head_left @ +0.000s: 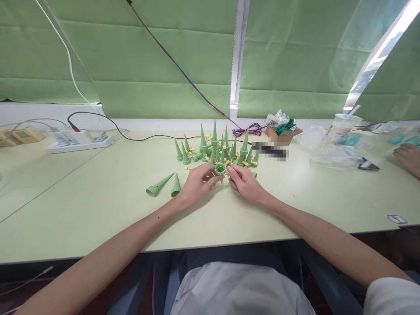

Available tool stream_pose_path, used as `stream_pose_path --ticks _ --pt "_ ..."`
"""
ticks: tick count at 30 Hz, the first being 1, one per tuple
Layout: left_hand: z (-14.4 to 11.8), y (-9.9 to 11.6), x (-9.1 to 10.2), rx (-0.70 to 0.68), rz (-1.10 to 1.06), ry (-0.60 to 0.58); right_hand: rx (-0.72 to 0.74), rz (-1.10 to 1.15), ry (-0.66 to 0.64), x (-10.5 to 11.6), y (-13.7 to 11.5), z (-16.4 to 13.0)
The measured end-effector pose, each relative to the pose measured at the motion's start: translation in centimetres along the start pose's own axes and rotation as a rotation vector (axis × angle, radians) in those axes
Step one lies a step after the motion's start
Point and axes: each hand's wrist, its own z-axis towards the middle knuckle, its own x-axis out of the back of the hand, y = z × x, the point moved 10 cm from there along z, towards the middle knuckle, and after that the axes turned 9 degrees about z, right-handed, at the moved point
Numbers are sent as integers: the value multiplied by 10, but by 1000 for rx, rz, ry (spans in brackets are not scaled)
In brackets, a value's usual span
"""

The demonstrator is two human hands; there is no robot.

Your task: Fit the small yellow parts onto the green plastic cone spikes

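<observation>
A power strip (pixel 78 141) sits at far left of the table (pixel 98 210), and two loose green cones (pixel 163 185) lie on their sides just left of the left hand (pixel 197 183). Left hand and right hand (pixel 244 183) both pinch a green cone with its open ring end (pixel 220 168) facing the camera, held between them just above the table. Behind it stands a cluster of upright green cones (pixel 216 148); a cardboard box (pixel 282 133) and another person's hand (pixel 408 158) lie farther right.

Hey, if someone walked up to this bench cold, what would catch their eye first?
Most likely the crowd of upright green cones at the table's middle, just beyond the hands. The left hand and right hand meet over one green cone piece, its round open end facing the camera. Two more cones lie on their sides to the left.
</observation>
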Motion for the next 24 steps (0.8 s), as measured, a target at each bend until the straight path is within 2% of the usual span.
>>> stream_pose_path --ticks 5,9,15,20,24 --pt "0 -10 -4 92 -56 -34 34 -53 19 3 -4 0" --pt "0 -14 -7 168 -222 -72 73 -90 46 7 -9 -1" --pt "-4 -20 -28 305 -548 -271 142 -178 61 10 -13 -1" --pt "-7 -22 -39 350 -726 -364 139 -169 22 7 -11 0" --pt "-10 -22 -41 361 -786 -401 125 -154 -4 4 -9 -1"
